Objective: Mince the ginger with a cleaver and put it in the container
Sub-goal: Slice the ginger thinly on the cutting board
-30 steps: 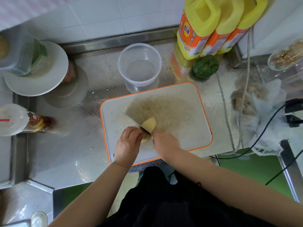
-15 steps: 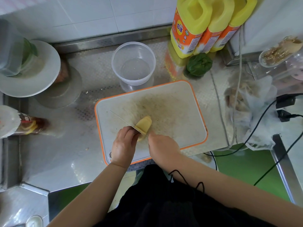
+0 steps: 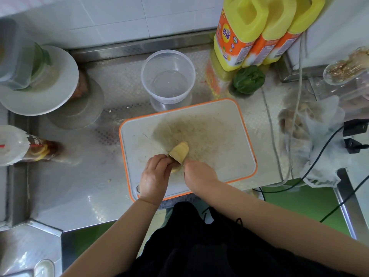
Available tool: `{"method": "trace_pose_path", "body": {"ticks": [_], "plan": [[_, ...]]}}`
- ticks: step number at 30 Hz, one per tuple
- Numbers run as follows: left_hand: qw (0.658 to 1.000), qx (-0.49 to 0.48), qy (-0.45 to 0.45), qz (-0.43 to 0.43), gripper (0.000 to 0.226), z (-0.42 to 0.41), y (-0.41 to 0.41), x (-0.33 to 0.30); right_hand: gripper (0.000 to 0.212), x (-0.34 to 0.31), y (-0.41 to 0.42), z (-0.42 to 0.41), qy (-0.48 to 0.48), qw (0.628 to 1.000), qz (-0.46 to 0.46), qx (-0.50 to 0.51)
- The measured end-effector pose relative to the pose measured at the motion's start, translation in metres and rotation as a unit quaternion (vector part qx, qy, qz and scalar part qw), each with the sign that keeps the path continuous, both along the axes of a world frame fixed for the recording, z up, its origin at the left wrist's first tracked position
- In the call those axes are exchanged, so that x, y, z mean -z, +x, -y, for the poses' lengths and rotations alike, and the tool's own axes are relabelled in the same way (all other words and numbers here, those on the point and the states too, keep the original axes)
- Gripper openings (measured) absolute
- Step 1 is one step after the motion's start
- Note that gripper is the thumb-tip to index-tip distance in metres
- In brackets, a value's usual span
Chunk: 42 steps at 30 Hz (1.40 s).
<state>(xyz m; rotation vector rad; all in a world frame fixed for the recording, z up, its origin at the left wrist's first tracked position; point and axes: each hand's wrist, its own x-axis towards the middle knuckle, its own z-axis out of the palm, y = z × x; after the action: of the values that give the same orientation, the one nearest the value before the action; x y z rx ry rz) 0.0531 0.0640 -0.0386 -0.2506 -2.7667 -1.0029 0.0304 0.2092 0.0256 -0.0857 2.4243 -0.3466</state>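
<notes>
Stainless steel counter (image 3: 65,188), dimpled texture toward the tiled back wall, smooth and glossy nearer you. White plastic cutting board (image 3: 219,136) with an orange rim sits on it, rounded corners, its centre stained brownish-green.

Your left hand (image 3: 154,174): grip curled, fingertips tucked down onto the near end of the ginger (image 3: 179,153), pinning it to the board. Ginger is pale yellow, smooth-cut, oblong, lying at the board's near-middle.

Your right hand (image 3: 197,172): grip closed around the cleaver's handle, which is hidden under the fist. Cleaver (image 3: 159,147) seen edge-on as a thin metal line running up-left from the fist, its blade standing across the ginger between your two hands.

Container (image 3: 168,75): clear round plastic tub, just beyond the board's far edge, upright, only a few specks inside.

Also on the counter: three yellow jugs (image 3: 249,31) with orange labels at the back right, a green pepper (image 3: 248,79) in front of them, a white plate (image 3: 60,76) far left, a crumpled clear plastic bag (image 3: 319,140) to the right with black cables across it.
</notes>
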Motion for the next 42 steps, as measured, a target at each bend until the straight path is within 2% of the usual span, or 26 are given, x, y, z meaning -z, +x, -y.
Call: {"method": "trace_pose_path", "body": {"ticks": [9, 11, 13, 16, 19, 21, 25, 27, 37, 42], "plan": [[0.999, 0.017, -0.032, -0.029, 0.01, -0.001, -0.001, -0.01, 0.028, 0.011, 0.004, -0.001, 0.019, 1.0, -0.008, -0.017], [0.994, 0.025, -0.09, -0.055, 0.013, -0.003, -0.006, -0.019, 0.031, 0.01, 0.004, -0.002, 0.025, 0.999, -0.01, -0.03], [0.985, 0.038, -0.165, -0.043, 0.018, -0.006, -0.017, -0.028, 0.033, 0.011, 0.005, -0.002, 0.02, 0.999, -0.014, -0.025], [0.963, 0.085, -0.254, 0.023, 0.049, -0.01, -0.038, -0.034, 0.036, 0.014, 0.006, -0.002, 0.008, 1.0, -0.017, -0.019], [0.938, 0.104, -0.33, 0.018, 0.059, -0.015, -0.045, -0.035, 0.039, 0.014, 0.008, -0.002, 0.004, 0.999, -0.028, -0.023], [0.954, 0.072, -0.291, 0.002, 0.048, -0.013, -0.039, -0.038, 0.034, 0.014, 0.007, -0.003, 0.008, 0.999, -0.025, -0.022], [0.982, 0.033, -0.159, -0.095, 0.015, 0.0, -0.014, -0.036, 0.021, 0.018, 0.005, -0.004, 0.003, 1.0, -0.026, 0.005], [0.99, 0.053, -0.106, -0.083, 0.008, 0.005, -0.005, -0.029, 0.019, 0.02, 0.003, -0.006, -0.004, 1.0, -0.024, 0.01], [0.997, 0.044, -0.067, -0.002, 0.017, 0.007, 0.0, -0.01, 0.021, -0.006, 0.023, -0.009, -0.016, 0.997, -0.068, -0.013], [0.998, 0.033, -0.054, -0.012, 0.022, 0.004, 0.001, -0.011, 0.021, -0.021, 0.03, -0.007, -0.016, 0.995, -0.091, -0.026]]}}
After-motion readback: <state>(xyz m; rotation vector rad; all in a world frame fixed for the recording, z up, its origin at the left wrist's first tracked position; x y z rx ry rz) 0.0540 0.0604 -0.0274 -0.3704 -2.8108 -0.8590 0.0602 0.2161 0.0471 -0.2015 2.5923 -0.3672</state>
